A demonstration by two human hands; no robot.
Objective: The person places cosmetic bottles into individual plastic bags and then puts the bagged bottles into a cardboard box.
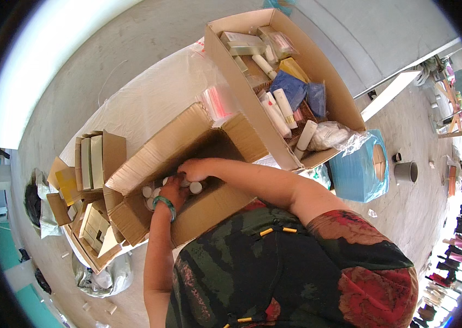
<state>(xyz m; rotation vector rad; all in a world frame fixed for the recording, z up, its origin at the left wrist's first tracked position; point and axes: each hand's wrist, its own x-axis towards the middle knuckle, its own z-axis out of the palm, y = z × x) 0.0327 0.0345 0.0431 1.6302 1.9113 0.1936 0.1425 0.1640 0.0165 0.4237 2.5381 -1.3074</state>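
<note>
Both my hands reach down into an open cardboard box [165,150] in front of me. Several white round-ended containers [195,187] are bunched at its left end, around my fingers. My left hand [172,191], a green bangle at its wrist, is closed around some of these white containers, with its fingertips partly hidden. Just beyond it, my right hand [194,168] is curled shut against the same bunch. What lies within its fingers is hidden. The right part of the box shows bare, shadowed cardboard.
A larger carton [223,71] at the back right holds white tubes, small boxes and blue packets. Smaller cartons with pale boxes [96,158] stand at left. Pink-edged plastic bags [218,103] lie behind my box. A blue-wrapped bundle [358,169] and grey bucket [406,173] are at right.
</note>
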